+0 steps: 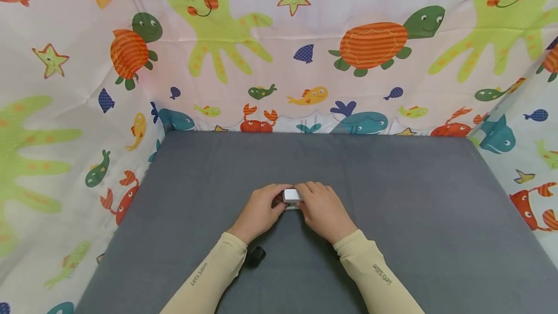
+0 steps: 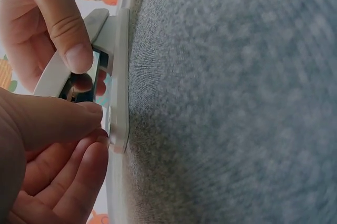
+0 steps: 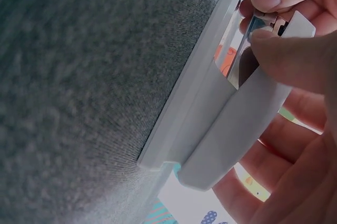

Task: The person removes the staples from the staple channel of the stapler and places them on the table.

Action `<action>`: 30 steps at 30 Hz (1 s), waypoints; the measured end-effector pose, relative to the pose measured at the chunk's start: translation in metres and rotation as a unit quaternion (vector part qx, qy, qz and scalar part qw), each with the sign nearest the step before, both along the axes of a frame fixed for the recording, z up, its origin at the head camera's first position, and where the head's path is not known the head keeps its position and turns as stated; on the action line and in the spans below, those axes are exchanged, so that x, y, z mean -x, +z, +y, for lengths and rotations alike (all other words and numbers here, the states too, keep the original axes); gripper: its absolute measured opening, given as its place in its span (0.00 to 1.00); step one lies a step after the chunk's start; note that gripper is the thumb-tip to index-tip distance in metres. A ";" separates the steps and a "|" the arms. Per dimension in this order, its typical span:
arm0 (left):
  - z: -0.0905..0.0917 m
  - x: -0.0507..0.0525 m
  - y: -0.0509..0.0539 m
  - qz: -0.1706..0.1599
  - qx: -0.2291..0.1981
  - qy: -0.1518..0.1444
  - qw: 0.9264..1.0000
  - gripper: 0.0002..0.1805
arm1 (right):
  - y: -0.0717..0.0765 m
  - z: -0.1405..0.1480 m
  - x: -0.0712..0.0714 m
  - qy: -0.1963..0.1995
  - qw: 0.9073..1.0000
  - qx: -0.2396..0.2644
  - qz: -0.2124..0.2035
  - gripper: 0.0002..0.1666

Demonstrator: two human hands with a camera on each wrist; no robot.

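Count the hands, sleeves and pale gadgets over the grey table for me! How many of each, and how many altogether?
Hands: 2, the left hand and the right hand
Sleeves: 2, the left sleeve and the right sleeve
Gadgets: 1, a pale gadget that looks like a stapler
Total: 5

my grey table (image 1: 418, 183) bears a pale stapler (image 1: 292, 195), base down, nearer the left edge than the right, well in from the far edge.
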State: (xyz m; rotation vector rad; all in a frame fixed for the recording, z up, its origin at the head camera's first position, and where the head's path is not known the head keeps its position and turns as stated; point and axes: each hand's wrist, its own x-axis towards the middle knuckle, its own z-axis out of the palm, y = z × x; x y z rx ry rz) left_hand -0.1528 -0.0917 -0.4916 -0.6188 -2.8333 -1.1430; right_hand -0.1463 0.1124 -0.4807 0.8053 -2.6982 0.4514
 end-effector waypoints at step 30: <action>0.000 0.000 0.000 0.010 -0.003 0.007 1.000 0.19 | 0.000 -0.004 0.001 0.009 1.000 0.017 -0.003 0.17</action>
